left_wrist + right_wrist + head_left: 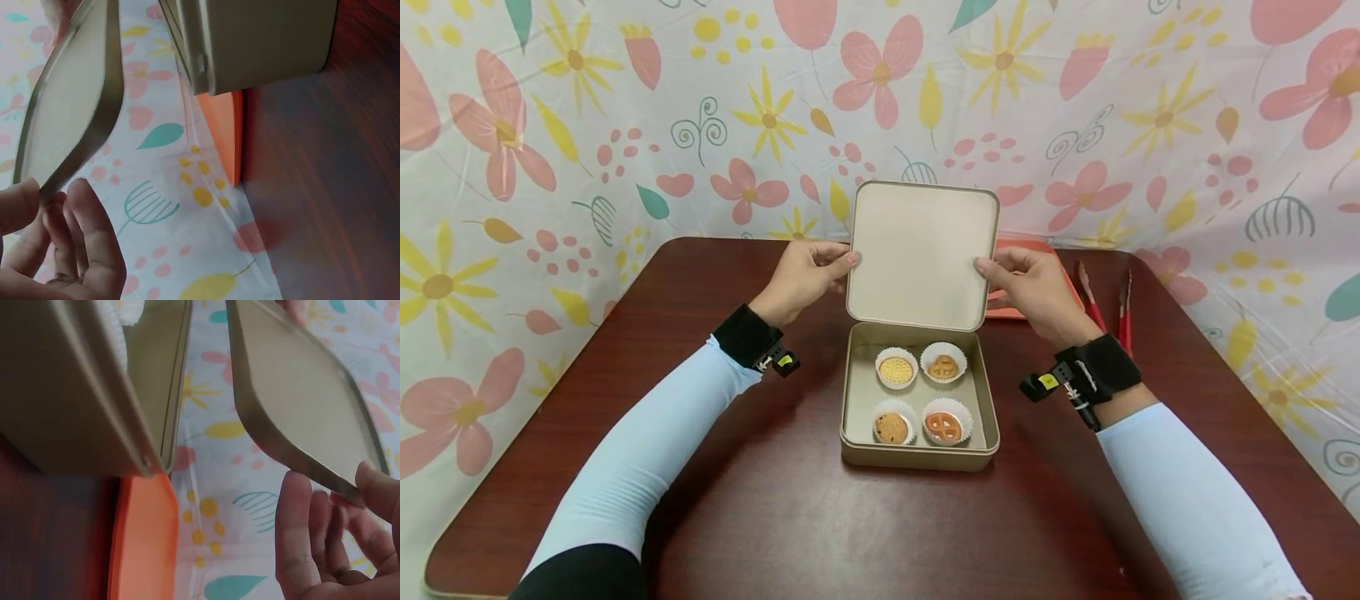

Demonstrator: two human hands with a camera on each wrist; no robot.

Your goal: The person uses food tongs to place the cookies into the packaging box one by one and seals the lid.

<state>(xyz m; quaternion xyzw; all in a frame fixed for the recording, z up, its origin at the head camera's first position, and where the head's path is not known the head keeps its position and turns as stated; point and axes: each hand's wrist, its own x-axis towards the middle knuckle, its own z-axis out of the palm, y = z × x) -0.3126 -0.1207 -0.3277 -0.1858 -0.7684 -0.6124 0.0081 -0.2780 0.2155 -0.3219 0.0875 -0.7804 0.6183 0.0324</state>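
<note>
Both hands hold a tin lid (923, 254) up behind its box, its pale inner face turned toward me. On the left rim, my left hand (805, 275) pinches between thumb and fingers. My right hand (1030, 283) grips the opposite rim the same way. Below stands the gold rectangular tin box (919, 457), uncovered; both wrist views show a gap between it and the lid. White paper cups inside hold a yellow dotted biscuit (896, 371), a twisted biscuit (943, 367), a chocolate chip cookie (891, 428) and a pretzel-shaped biscuit (943, 427).
An orange tray (1026, 245) lies behind the lid at the right, partly hidden by it and my right hand. Two red-handled tools (1124, 312) lie right of it. The brown table (760, 508) ends at a flower-printed cloth (767, 150) behind.
</note>
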